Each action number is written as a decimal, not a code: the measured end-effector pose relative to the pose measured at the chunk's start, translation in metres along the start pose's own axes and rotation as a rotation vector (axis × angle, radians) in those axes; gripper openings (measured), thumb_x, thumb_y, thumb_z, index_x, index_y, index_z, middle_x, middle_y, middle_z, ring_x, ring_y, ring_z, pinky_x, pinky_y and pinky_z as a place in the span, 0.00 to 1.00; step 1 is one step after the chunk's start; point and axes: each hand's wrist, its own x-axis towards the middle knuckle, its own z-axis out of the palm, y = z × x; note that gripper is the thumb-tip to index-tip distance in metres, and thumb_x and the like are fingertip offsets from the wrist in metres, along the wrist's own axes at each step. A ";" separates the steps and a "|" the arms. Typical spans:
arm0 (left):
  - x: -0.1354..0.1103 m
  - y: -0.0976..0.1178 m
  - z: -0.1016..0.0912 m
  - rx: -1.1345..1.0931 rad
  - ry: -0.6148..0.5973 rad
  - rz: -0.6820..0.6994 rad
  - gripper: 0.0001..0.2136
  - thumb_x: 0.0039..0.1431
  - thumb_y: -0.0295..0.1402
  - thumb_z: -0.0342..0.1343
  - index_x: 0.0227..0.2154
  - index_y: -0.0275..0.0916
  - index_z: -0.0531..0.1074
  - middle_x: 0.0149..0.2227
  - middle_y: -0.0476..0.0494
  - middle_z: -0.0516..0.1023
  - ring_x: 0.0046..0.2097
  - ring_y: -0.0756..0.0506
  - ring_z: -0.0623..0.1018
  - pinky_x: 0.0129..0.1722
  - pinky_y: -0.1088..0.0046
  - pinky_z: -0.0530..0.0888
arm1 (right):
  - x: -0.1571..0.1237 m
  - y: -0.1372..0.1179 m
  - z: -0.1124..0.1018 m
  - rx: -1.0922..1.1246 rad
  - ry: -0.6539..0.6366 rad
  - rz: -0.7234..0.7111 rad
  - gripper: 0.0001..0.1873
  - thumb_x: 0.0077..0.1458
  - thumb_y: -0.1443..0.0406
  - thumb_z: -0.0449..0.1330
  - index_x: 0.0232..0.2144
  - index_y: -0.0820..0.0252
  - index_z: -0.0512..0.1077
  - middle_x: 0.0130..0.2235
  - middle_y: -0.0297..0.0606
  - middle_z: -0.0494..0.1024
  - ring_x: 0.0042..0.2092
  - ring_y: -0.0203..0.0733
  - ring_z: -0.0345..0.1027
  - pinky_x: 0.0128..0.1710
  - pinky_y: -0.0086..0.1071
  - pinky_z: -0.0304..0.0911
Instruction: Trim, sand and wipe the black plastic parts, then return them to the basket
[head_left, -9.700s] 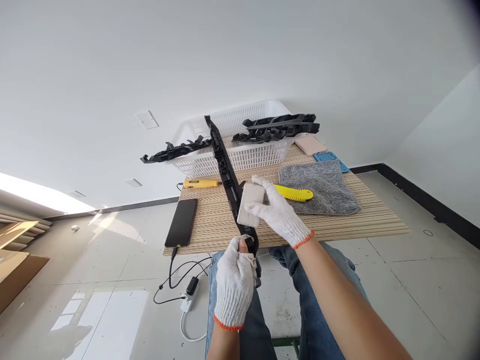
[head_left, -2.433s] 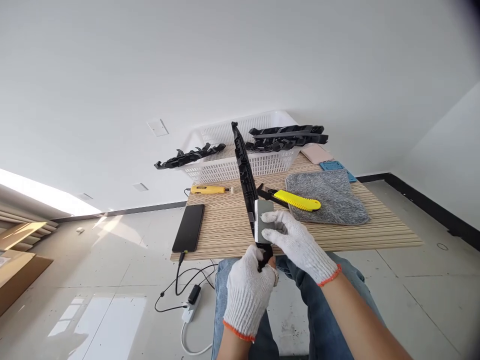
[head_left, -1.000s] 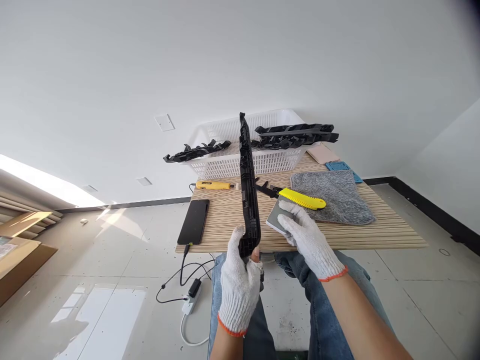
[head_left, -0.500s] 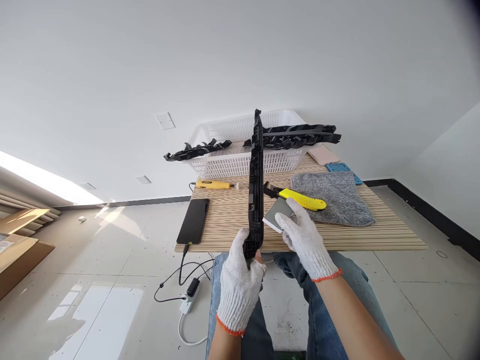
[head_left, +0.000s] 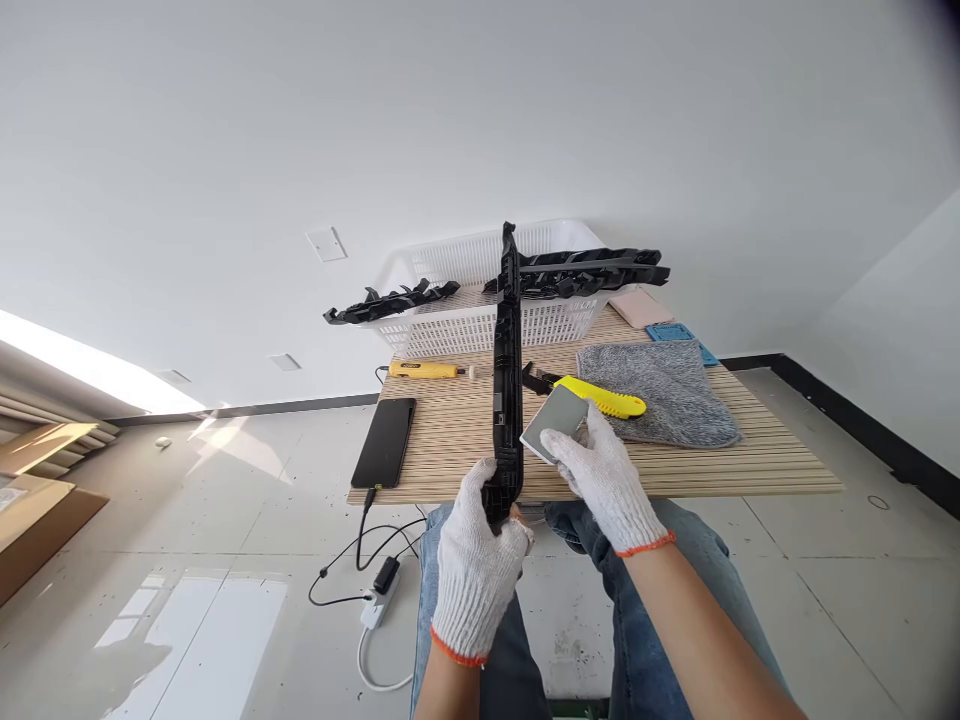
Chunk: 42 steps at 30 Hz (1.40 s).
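A long black plastic strip (head_left: 508, 365) juts from my left hand (head_left: 478, 570), closed round its near end, seemingly for steadiness; my right hand (head_left: 602, 482) clasps a flat grey block (head_left: 556, 418) alongside.

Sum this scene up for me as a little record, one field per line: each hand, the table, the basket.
Left hand: gloved, grips the near end of a long black part
Right hand: gloved, holds a grey-topped block
Table: yellow-handled tool partly on a grey cloth, yellow corded tool, black phone
Basket: white, other black parts lying across its rim
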 end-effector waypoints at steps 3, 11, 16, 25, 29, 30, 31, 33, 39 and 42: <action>0.001 -0.004 0.001 0.005 0.007 0.034 0.29 0.52 0.21 0.58 0.58 0.43 0.69 0.52 0.45 0.81 0.52 0.42 0.81 0.49 0.69 0.77 | 0.001 -0.001 -0.001 0.023 -0.043 0.046 0.23 0.43 0.54 0.68 0.40 0.56 0.70 0.26 0.27 0.70 0.20 0.28 0.57 0.16 0.23 0.48; 0.003 -0.001 -0.001 0.100 -0.064 0.088 0.21 0.47 0.20 0.60 0.45 0.43 0.75 0.45 0.48 0.82 0.47 0.44 0.80 0.46 0.71 0.74 | 0.001 -0.002 -0.001 -0.015 -0.266 0.090 0.22 0.44 0.48 0.67 0.32 0.56 0.69 0.20 0.24 0.62 0.17 0.26 0.47 0.14 0.24 0.38; 0.003 0.005 -0.003 0.126 -0.121 0.014 0.08 0.51 0.25 0.61 0.34 0.43 0.73 0.30 0.52 0.79 0.35 0.47 0.78 0.33 0.74 0.68 | -0.004 0.001 -0.003 -0.047 -0.354 0.060 0.22 0.46 0.48 0.67 0.28 0.57 0.65 0.21 0.23 0.56 0.19 0.26 0.46 0.15 0.24 0.40; 0.003 0.015 -0.008 0.123 -0.161 -0.053 0.11 0.50 0.21 0.60 0.33 0.43 0.71 0.26 0.55 0.77 0.29 0.50 0.75 0.28 0.77 0.63 | 0.011 -0.004 0.011 -0.122 -0.276 0.086 0.22 0.50 0.45 0.62 0.30 0.55 0.63 0.21 0.24 0.56 0.20 0.29 0.50 0.16 0.24 0.42; 0.003 0.019 -0.008 0.156 -0.153 -0.078 0.07 0.56 0.25 0.59 0.35 0.43 0.71 0.25 0.54 0.77 0.28 0.50 0.75 0.27 0.77 0.62 | 0.014 -0.006 0.012 -0.138 -0.290 0.083 0.23 0.50 0.44 0.61 0.30 0.55 0.62 0.21 0.24 0.56 0.20 0.29 0.50 0.16 0.23 0.43; 0.003 0.019 -0.008 0.164 -0.150 -0.074 0.05 0.58 0.26 0.59 0.35 0.43 0.71 0.24 0.54 0.77 0.27 0.50 0.74 0.27 0.77 0.61 | 0.013 -0.006 0.010 -0.151 -0.318 0.091 0.23 0.50 0.44 0.61 0.30 0.55 0.62 0.22 0.24 0.57 0.20 0.29 0.50 0.16 0.23 0.43; 0.003 0.019 -0.008 0.172 -0.145 -0.072 0.04 0.59 0.28 0.59 0.35 0.43 0.71 0.24 0.54 0.76 0.27 0.50 0.75 0.26 0.77 0.61 | 0.011 -0.005 0.008 -0.166 -0.353 0.100 0.23 0.50 0.44 0.62 0.30 0.55 0.62 0.22 0.24 0.57 0.20 0.28 0.50 0.16 0.23 0.42; 0.004 0.019 -0.007 0.183 -0.138 -0.067 0.03 0.60 0.28 0.58 0.34 0.43 0.71 0.24 0.54 0.76 0.27 0.50 0.75 0.26 0.77 0.61 | 0.008 -0.003 0.004 -0.195 -0.425 0.104 0.23 0.49 0.45 0.63 0.30 0.56 0.63 0.22 0.25 0.58 0.21 0.28 0.51 0.16 0.23 0.42; 0.003 0.020 -0.009 0.150 -0.142 -0.045 0.02 0.61 0.30 0.57 0.35 0.44 0.71 0.22 0.55 0.76 0.25 0.50 0.75 0.26 0.77 0.63 | 0.010 0.001 0.013 -0.035 -0.268 0.120 0.23 0.49 0.44 0.63 0.34 0.55 0.66 0.20 0.24 0.60 0.18 0.29 0.53 0.14 0.22 0.41; 0.002 0.018 -0.008 0.098 -0.127 -0.033 0.04 0.59 0.28 0.58 0.35 0.43 0.71 0.22 0.55 0.77 0.26 0.49 0.77 0.27 0.77 0.64 | 0.012 0.004 0.013 0.085 -0.184 0.034 0.24 0.50 0.43 0.62 0.37 0.54 0.68 0.18 0.23 0.62 0.16 0.30 0.51 0.12 0.23 0.40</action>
